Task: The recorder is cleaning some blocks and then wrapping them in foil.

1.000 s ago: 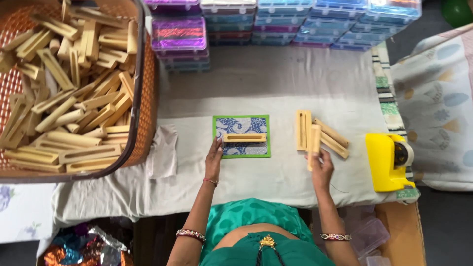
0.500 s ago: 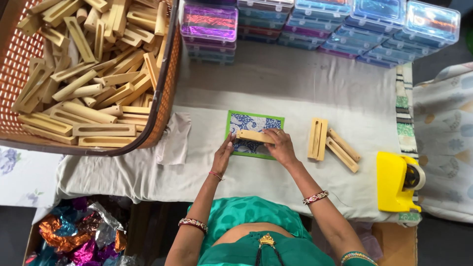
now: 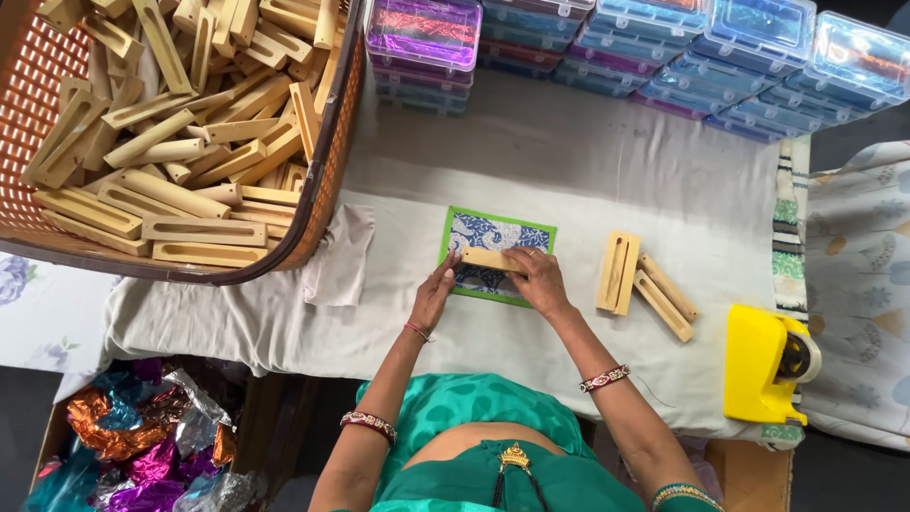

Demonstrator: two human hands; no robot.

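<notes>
A big woven basket [image 3: 327, 180] heaped with wooden blocks sits at the left of the cloth-covered table [image 3: 588, 161], with stacked plastic boxes [image 3: 664, 47] along the far edge. On the blue patterned sheet [image 3: 498, 232], both hands pinch a small wooden block [image 3: 488, 258]: left hand [image 3: 434, 296] fingertips at its left end, right hand [image 3: 538, 280] over its right end.

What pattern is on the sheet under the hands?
Blue-and-white floral print with a green border, seen in the head view.

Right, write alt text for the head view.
Both hands, left hand and right hand, hold a wooden block on a blue patterned sheet on a cloth-covered table. A basket of blocks sits left, a yellow tape dispenser right.
</notes>
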